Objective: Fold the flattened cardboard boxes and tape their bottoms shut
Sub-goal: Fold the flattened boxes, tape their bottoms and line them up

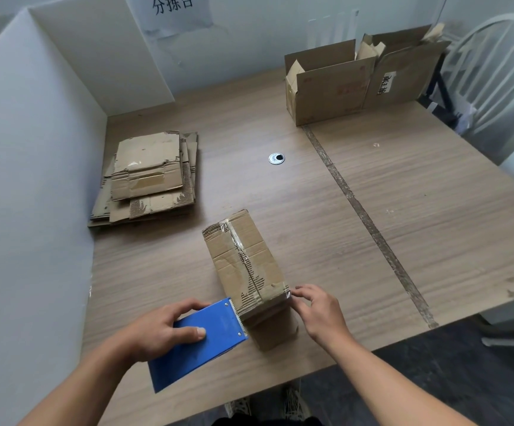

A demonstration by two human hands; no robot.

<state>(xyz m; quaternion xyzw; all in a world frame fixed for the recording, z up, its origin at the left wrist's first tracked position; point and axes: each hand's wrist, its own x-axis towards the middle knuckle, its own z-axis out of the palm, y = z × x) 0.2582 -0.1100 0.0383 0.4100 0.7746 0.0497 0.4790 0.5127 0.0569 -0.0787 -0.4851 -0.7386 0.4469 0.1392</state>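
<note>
With the left hand (160, 330), grips the blue tape dispenser (215, 333), the fingers curled over its far edge and the thumb laid flat on its top face. Holds the toothed end of it against the near left corner of the cardboard box (246, 262).

With the right hand (320, 312), touches the near right corner of the same box, fingertips (296, 293) on the clear tape (239, 247) there, only a little bent and closed round nothing.

Has the box lying between both hands, near the front edge of the wooden table (403, 210), with its long side running away and slightly to the left. Shows the tape along the middle seam of the upper face, from the far end to the near end.

Further left, near the white partition (34, 149), finds a stack of flattened boxes (148, 179), well apart from the folded one. At the far right of the table, sees two larger open cartons (332, 87) standing side by side, with a white chair (495, 72) behind. Between stack and cartons, notes a round metal grommet (276, 158) in the table top.
</note>
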